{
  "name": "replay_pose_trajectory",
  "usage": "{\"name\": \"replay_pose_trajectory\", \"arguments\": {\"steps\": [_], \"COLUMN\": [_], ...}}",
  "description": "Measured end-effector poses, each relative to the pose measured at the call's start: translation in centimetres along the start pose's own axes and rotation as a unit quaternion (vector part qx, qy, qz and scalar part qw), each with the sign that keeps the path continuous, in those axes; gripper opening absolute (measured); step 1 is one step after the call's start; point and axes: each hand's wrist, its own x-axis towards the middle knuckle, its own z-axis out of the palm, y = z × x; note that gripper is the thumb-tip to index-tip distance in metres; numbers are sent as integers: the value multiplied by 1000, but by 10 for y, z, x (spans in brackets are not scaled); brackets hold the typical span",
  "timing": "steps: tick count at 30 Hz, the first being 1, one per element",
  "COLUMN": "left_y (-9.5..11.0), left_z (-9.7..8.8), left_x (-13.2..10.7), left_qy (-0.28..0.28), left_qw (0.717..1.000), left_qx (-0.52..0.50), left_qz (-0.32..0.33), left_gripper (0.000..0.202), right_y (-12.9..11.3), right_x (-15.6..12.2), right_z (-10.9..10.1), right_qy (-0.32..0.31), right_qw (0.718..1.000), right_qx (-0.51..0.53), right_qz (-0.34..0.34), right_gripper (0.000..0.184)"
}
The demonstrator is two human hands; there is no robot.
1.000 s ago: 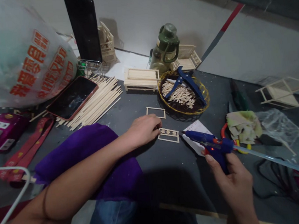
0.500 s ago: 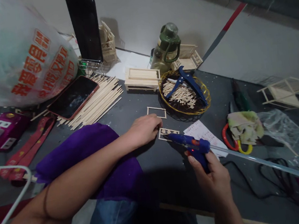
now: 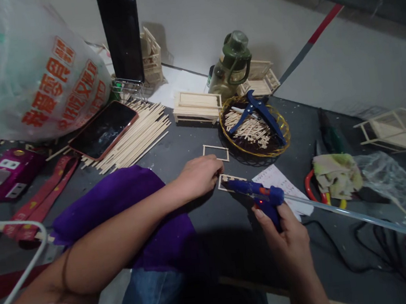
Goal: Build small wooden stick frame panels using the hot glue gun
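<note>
My right hand (image 3: 286,235) is wrapped round the handle of a blue hot glue gun (image 3: 254,190), with a long clear glue stick (image 3: 355,218) trailing from its back. The gun's nozzle is over a small wooden frame (image 3: 221,187) lying on the table, with little pieces inside it. At the frame's upper left corner, the bent fingers of my left hand (image 3: 200,175) are pressed together and appear to pinch its edge; the fingertips are partly hidden. A second, bare rectangular stick frame (image 3: 228,154) lies just beyond that hand.
Behind stands a yellow-rimmed basket (image 3: 286,136) with cut stick pieces and blue cutters (image 3: 266,118). Thin wooden sticks (image 3: 143,139) lie under a phone (image 3: 104,131) at left. A written paper (image 3: 274,180), scissors (image 3: 310,186), cloth (image 3: 338,175) and cable (image 3: 328,238) are at right.
The glue gun's nozzle has shifted slightly left over the small frame and covers more of its inner pieces. My left hand stays at the frame's corner. The whole view has shifted a little.
</note>
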Motion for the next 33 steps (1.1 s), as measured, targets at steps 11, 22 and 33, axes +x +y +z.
{"name": "replay_pose_trajectory", "arguments": {"steps": [11, 22, 33], "left_y": [-2, -2, 0], "left_z": [1, 2, 0], "left_x": [0, 0, 0], "left_qy": [2, 7, 0], "left_qw": [1000, 1000, 1000], "left_qx": [-7, -7, -2], "left_qz": [4, 5, 0], "left_gripper": [22, 21, 21], "right_y": [-1, 0, -1], "right_x": [0, 0, 0], "right_z": [1, 0, 1], "right_qy": [2, 6, 7], "right_qw": [1000, 1000, 1000], "right_qx": [1, 0, 8], "right_qz": [-5, -6, -16], "right_gripper": [43, 43, 43]}}
